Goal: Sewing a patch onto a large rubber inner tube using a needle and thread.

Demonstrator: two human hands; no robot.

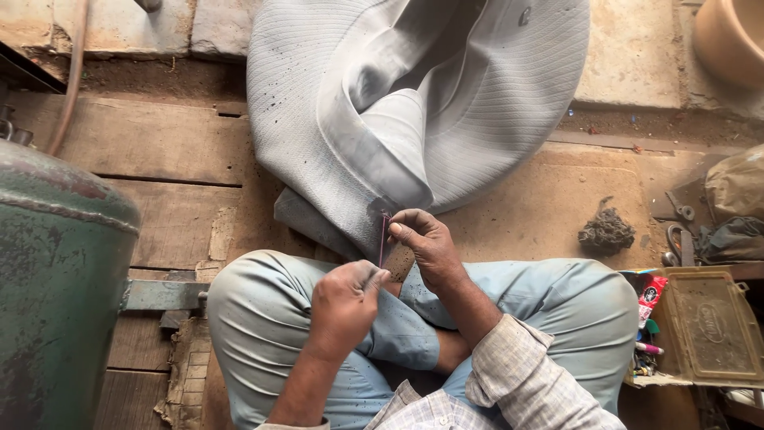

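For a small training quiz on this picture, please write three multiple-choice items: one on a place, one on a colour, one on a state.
1. Where does the green metal tank stand?
A. at the left edge
B. at the right edge
C. on the person's lap

2. What colour is the big rubber tube?
A. red
B. grey
C. yellow

3. What does the right hand do?
A. lies flat on the floor
B. pinches a small patch against the tube
C. holds a hammer

Answers: 1 A, the tank fills the left side. 2 B, its ribbed surface is grey. 3 B, the fingers grip a small patch, with the left hand just below.
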